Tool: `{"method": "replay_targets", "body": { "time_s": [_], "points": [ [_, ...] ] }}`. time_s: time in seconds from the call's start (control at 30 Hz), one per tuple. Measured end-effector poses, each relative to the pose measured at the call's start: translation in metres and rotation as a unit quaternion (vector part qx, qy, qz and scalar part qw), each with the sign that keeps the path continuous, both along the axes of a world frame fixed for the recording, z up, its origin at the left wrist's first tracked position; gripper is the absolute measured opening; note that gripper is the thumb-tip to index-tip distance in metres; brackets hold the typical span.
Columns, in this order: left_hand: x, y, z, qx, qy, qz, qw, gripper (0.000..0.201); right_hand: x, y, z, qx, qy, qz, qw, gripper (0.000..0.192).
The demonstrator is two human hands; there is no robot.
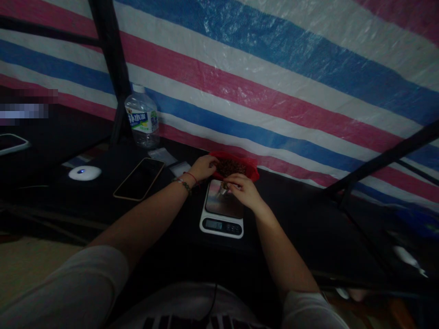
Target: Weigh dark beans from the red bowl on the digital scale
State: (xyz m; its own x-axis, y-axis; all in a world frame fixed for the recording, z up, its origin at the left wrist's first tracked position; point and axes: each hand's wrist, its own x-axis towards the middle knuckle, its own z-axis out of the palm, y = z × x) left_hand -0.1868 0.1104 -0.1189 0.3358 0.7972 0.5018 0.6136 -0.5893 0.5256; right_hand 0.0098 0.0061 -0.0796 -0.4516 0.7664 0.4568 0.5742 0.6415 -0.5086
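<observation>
A red plastic bag (pixel 253 170) lies open on the dark table, filled with small reddish-brown pieces (pixel 230 167) too small to name. My left hand (pixel 206 167) has its curled fingers on the bag's left edge. In front of the bag sits a white digital kitchen scale (pixel 222 230) with a metal plate and a lit display that I cannot read. A small shiny metal cup (pixel 222 189) stands on the plate. My right hand (pixel 243 188) is pinched at the top of the cup, its fingertips touching or just over the rim. What they hold is unclear.
Left of my arms lie a dark-screened phone (pixel 139 179), clear plastic packets (pixel 163 156) and a white rounded device (pixel 84 172). A large clear bottle (pixel 141 119) stands behind them. Striped plastic sheeting (pixel 274 105) hangs along the back, with dark frame posts (pixel 111 59) at the sides.
</observation>
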Motion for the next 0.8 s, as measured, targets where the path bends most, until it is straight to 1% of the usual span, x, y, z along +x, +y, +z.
{"method": "replay_targets", "body": {
  "time_s": [0.2,0.47,0.6,0.7,0.8],
  "points": [
    [0.000,0.000,0.000,0.000,-0.005,-0.007,1.000,0.032,0.003,0.004,-0.004,0.015,0.020,-0.004,1.000,0.017],
    [0.000,0.000,-0.001,0.008,-0.008,-0.008,1.000,0.033,0.001,0.002,-0.003,0.003,0.020,0.012,1.000,0.016],
    [-0.001,0.000,0.000,0.016,-0.007,-0.014,1.000,0.032,0.005,0.000,0.003,0.023,0.032,-0.022,0.999,0.018],
    [0.000,-0.001,0.001,0.016,-0.006,-0.013,1.000,0.032,0.009,-0.007,0.011,-0.001,-0.004,-0.021,1.000,0.014],
    [0.000,-0.001,0.001,0.010,-0.001,-0.010,1.000,0.033,0.009,-0.016,0.016,-0.056,-0.084,0.029,0.994,0.010]
  ]
}}
